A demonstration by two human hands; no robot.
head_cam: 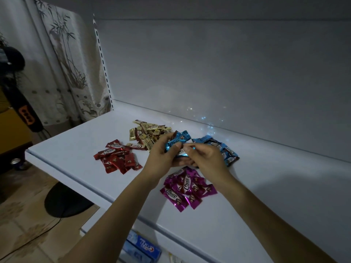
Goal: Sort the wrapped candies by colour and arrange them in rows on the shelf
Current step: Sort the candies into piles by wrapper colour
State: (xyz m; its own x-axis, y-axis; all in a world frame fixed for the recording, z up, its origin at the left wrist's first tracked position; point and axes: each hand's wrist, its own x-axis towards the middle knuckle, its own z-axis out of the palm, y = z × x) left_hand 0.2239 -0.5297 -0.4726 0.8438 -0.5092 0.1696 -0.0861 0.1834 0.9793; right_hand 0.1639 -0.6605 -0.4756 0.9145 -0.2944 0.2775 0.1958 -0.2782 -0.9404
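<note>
Four heaps of wrapped candies lay on the white shelf (247, 186) in front of us, each of one colour. The red heap (118, 157) sat toward the shelf's left end, the gold heap (147, 134) behind it near the back panel, the purple heap (187, 187) closest to us, and the blue heap (225, 149) to the right, partly hidden by our right hand.

We held a small bunch of blue candies (175, 142) above the shelf, between the gold and blue heaps. Our left hand (163, 156) was closed around the bunch from below and the left, its thumb pressed across the front of the top wrapper and the fingers curled behind. Our right hand (204, 154) met the same bunch from the right, thumb and forefinger pinched together on the twisted end of a wrapper, with only a glint of blue foil showing between them. How many candies the bunch held we could not tell; at least two wrappers showed.

On a lower shelf near the bottom edge lay blue toothpaste boxes (141, 247). To the left, off the shelf, a patterned curtain (64, 59) hung and a dark standing fan (20, 103) stood on the tiled floor.
</note>
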